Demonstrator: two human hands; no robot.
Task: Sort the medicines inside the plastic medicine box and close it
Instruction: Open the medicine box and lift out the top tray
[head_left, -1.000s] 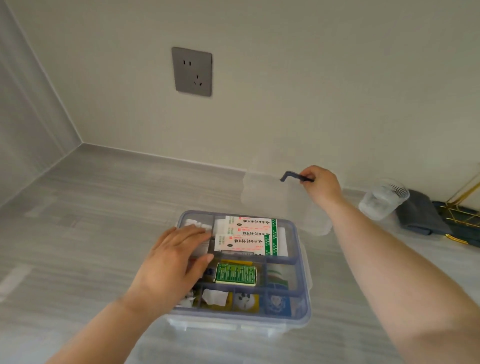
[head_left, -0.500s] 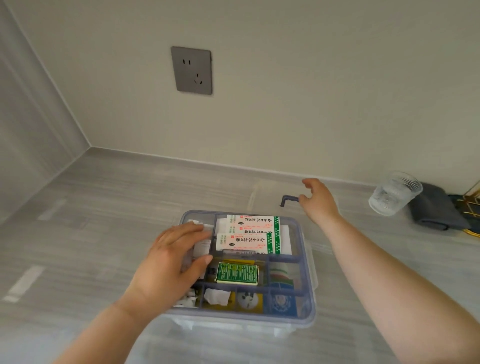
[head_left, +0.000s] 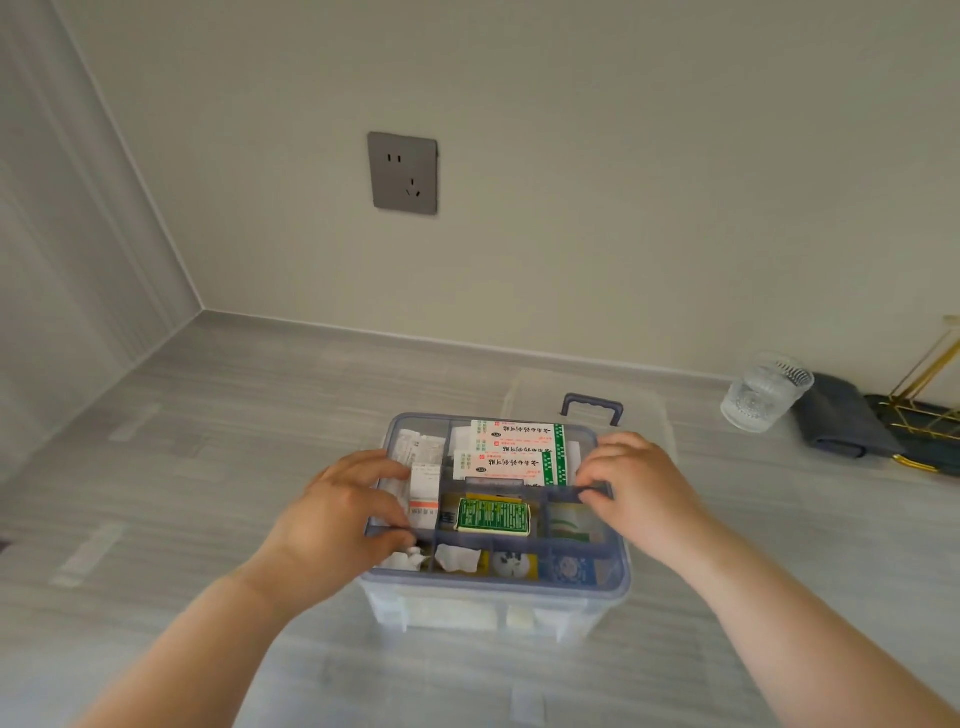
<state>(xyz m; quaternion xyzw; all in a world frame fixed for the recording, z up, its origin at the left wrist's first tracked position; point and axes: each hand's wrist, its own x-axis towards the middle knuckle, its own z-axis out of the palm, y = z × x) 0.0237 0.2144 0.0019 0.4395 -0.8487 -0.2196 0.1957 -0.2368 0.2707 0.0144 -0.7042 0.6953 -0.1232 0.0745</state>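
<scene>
The clear plastic medicine box (head_left: 493, 587) stands uncovered on the grey counter, a blue-tinted divider tray (head_left: 519, 540) in its top. Two white-and-green cartons (head_left: 514, 447) lie in the far compartment. A small green box (head_left: 493, 515) lies in the middle, with sachets and small packs around it. My left hand (head_left: 343, 514) pinches the tray's left side. My right hand (head_left: 639, 483) curls over its right side at a divider bar. The clear lid (head_left: 540, 395) with its dark handle (head_left: 592, 402) lies flat behind the box.
A ribbed glass (head_left: 763, 392) stands at the right by the wall, beside a folded grey cloth (head_left: 841, 415) and a gold wire rack (head_left: 924, 395). A grey wall socket (head_left: 402, 173) sits above the counter. Walls meet in a corner at the far left.
My right hand laid the lid flat behind the box, let go of its handle, and came back to the tray's right side. My left hand shifted to grip the tray's left side.
</scene>
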